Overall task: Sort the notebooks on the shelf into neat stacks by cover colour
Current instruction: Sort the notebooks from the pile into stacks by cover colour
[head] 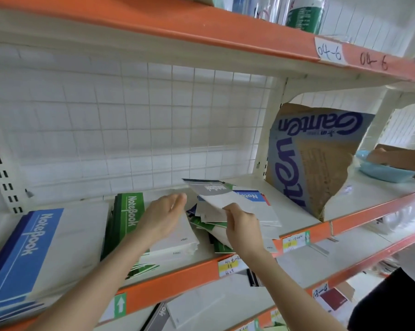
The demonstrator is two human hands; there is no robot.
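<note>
A stack of blue notebooks lies at the left of the shelf. A green stack sits beside it. To the right is a jumbled pile of mixed notebooks with green, blue and grey covers. My right hand pinches a grey-covered notebook by its near edge and holds it tilted above the pile. My left hand hovers open with straight fingers over the white part of the green stack, just left of the pile.
A torn cardboard box stands at the right end of the shelf. Beyond it another person's hand holds a light blue bowl. An orange shelf edge runs overhead. A lower shelf holds more notebooks.
</note>
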